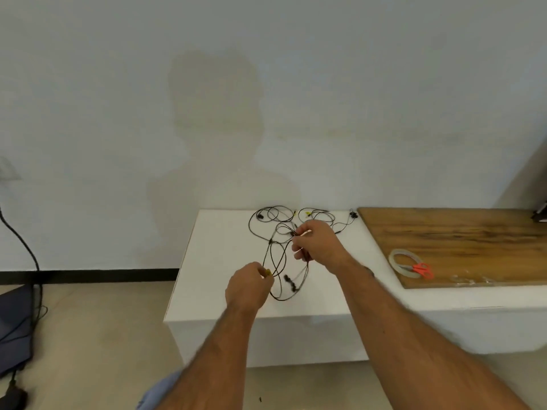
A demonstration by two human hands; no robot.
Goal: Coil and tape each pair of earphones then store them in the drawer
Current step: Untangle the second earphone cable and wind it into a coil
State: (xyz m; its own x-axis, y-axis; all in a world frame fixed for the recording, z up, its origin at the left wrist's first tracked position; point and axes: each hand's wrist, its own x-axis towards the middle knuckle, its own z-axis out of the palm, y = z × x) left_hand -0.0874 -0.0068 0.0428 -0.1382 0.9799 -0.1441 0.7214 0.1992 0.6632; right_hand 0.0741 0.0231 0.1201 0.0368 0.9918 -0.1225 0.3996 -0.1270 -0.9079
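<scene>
Several black earphone cables lie tangled on the white cabinet top, some with yellow plugs. My left hand pinches a yellow plug end of one cable near the front. My right hand holds loops of the same tangle lifted a little above the surface. Two black earbuds hang between my hands. More cable loops lie at the back by the wall. No drawer front shows from this angle.
A wooden board lies on the right part of the cabinet, carrying a clear tape roll and orange-handled scissors. A dark bag and a black cable are on the floor at left.
</scene>
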